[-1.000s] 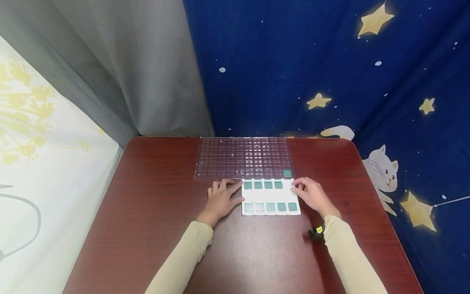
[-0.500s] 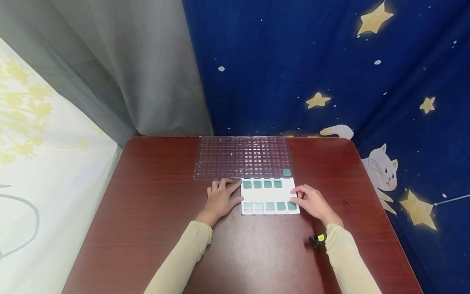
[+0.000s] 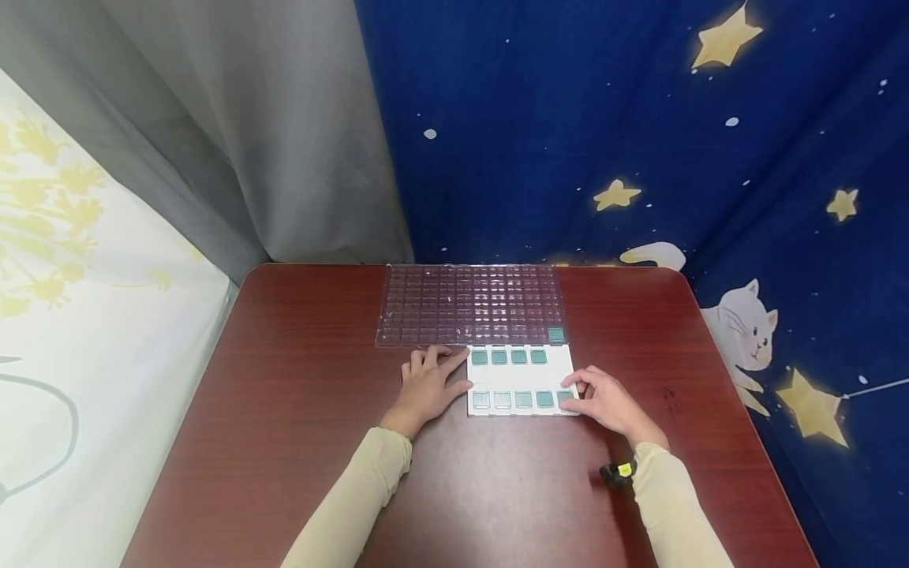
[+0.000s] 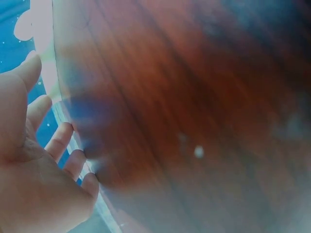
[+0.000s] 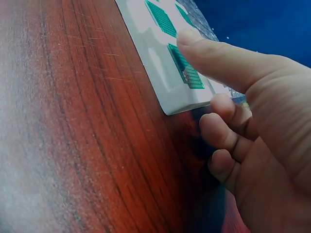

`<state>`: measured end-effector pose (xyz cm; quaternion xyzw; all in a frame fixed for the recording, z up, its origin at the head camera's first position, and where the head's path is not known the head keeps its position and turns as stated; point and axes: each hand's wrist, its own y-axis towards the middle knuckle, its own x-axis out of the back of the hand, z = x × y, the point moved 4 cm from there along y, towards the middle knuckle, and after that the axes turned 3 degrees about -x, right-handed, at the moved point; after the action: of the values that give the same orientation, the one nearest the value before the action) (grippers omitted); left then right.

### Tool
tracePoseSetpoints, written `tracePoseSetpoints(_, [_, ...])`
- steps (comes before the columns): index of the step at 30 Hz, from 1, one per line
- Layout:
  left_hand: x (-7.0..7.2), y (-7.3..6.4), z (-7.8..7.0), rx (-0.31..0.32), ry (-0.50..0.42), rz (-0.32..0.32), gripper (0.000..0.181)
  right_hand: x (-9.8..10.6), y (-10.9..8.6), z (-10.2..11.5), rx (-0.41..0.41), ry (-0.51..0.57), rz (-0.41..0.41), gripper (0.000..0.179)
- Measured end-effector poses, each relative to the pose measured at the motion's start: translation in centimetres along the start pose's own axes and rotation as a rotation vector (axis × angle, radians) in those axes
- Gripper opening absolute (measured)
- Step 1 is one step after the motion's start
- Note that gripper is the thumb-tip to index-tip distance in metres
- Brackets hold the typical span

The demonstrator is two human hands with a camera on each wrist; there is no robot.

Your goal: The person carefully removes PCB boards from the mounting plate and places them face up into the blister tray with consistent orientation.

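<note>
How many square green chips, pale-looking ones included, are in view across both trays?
10 chips: four in the white tray's far row, five in its near row, the rightmost partly covered by the right hand, one in the clear tray's near right corner.

There are two hands (image 3: pixel 426 388), one white tray (image 3: pixel 518 379), one clear tray (image 3: pixel 426 308) and ten square chips (image 3: pixel 523 399).

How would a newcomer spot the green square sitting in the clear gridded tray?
On the reddish-brown table, find the clear gridded tray along the far edge. Look in its near right corner, just beyond the white tray. The green square there sits alone; its lookalikes lie in the white tray's two rows.
</note>
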<state>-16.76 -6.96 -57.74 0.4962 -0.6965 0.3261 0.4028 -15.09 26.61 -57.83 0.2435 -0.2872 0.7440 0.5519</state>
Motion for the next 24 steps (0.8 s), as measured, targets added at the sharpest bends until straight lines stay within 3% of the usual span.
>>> tracePoseSetpoints(17, [-0.40, 0.18, 0.25, -0.007, -0.021, -0.027, 0.063, -0.07, -0.14, -0.17, 0.008, -0.013, 0.016, 0.030])
tracePoseSetpoints(24, [-0.15, 0.05, 0.10, 0.002, -0.010, -0.008, 0.063, -0.07, -0.25, -0.12, -0.004, -0.012, 0.016, 0.028])
